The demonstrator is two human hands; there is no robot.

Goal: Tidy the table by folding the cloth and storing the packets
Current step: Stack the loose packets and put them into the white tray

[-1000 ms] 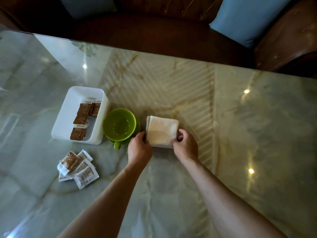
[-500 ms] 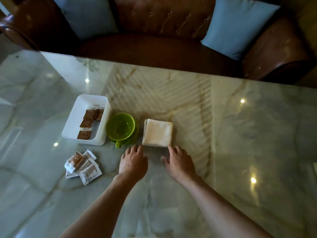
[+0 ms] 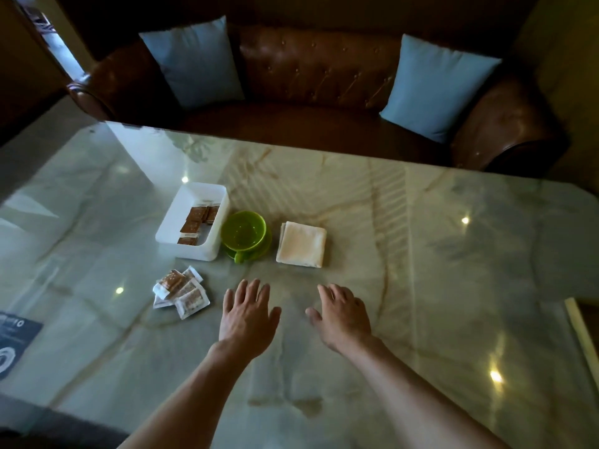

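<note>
Surface: glossy marble surface (image 3: pixel 421 286), a brown sofa (image 3: pixel 311 76) behind it.
Cloth: cloth (image 3: pixel 301 244) lies folded square, right of the green cup (image 3: pixel 244 234).
Packets: loose packets (image 3: pixel 181 291) lie near the tray (image 3: pixel 168 234), which already holds some.
Hands: left hand (image 3: pixel 248 315) and right hand (image 3: pixel 342 315) are both flat, released, empty.
Next step: likely gather the loose pile with the left hand and drop it flat in the tray.
Change: both hands have let go of the cloth and drawn back toward the person.

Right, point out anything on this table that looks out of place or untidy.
One thing: a loose heap of white-and-brown packets lies overlapping and askew on the marble table, outside the white plastic box where other packets sit. The folded cream cloth lies square. Nothing looks spilled or damaged.
</note>
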